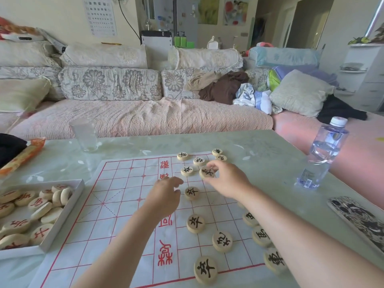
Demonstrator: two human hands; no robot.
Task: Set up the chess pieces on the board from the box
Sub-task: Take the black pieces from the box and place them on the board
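Observation:
A white cloth board (pixel 124 204) with red grid lines lies on the table. Several round wooden pieces with black characters stand on its right half, among them one (pixel 192 193) just right of my left hand. My right hand (pixel 228 181) pinches a black-marked piece (pixel 207 172) tilted just above the far right of the board. My left hand (pixel 164 196) hovers over the middle of the board with loosely curled fingers, holding nothing. The white box (pixel 62 221) at the left holds several red-marked pieces (pixel 39 233).
A clear glass (pixel 85 135) stands beyond the board at the left. A water bottle (pixel 322 154) stands at the right table edge, with a patterned phone case (pixel 359 221) nearer me. An orange snack packet (pixel 22 154) lies far left. A sofa runs behind the table.

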